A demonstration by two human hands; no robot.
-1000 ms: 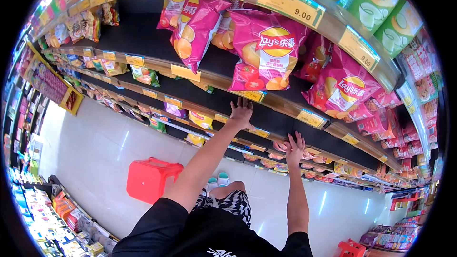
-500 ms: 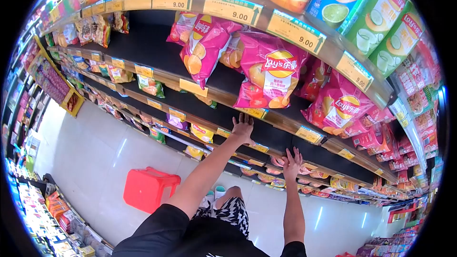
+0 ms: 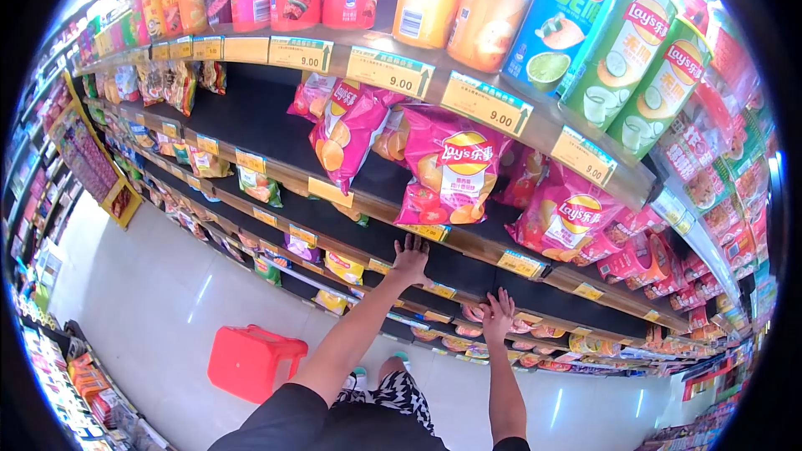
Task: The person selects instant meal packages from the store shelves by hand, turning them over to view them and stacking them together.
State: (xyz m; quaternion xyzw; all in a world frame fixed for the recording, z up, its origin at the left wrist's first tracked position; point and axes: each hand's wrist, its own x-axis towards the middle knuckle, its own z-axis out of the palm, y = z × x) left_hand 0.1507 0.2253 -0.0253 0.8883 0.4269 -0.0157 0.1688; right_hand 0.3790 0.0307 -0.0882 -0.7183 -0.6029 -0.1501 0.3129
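Note:
My left hand (image 3: 411,262), open with fingers stretched forward, reaches onto the dark shelf (image 3: 359,236) just beneath a pink Lay's chip bag (image 3: 457,169). It holds nothing that I can see. To its right, my right hand (image 3: 499,316) is open too, its fingers apart at the front of the same dark shelf level. Whether the fingertips press on the board I cannot tell. More pink chip bags lean on the shelf above: one stands on the left (image 3: 344,135) and another on the right (image 3: 575,215).
Tall chip canisters (image 3: 622,58) line the top shelf above yellow price tags (image 3: 391,73). Below my hands, lower shelves hold small bags and round packs. A red plastic stool (image 3: 251,361) stands on the pale floor (image 3: 180,284) behind my left arm.
My view has tilted upward, so more of the canisters shows and the shelves appear lower. Both hands stay open at about the same place on the shelf.

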